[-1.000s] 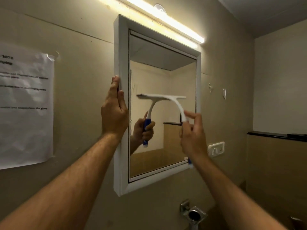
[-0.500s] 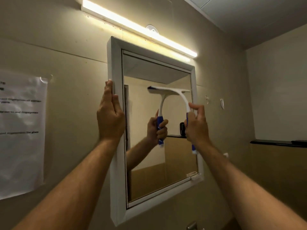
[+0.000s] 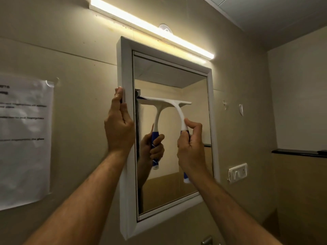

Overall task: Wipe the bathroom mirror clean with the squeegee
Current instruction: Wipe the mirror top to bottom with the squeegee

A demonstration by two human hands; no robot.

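Note:
A white-framed mirror [image 3: 210,121] hangs on the beige wall. My left hand [image 3: 119,126] grips the frame's left edge about halfway up. My right hand [image 3: 192,145] grips the blue and white handle of the squeegee [image 3: 178,110]. Its white blade lies flat against the glass in the upper half, reaching to the left side of the pane. The glass reflects the squeegee and my right hand.
A lit tube light [image 3: 152,30] runs above the mirror. A taped paper notice [image 3: 24,138] hangs on the wall at left. A white switch plate [image 3: 238,172] sits right of the mirror, and a black ledge [image 3: 299,152] runs along the right wall.
The squeegee blade has slid left across the glass to the left edge of the pane. My left hand has stayed on the frame. The view has shifted.

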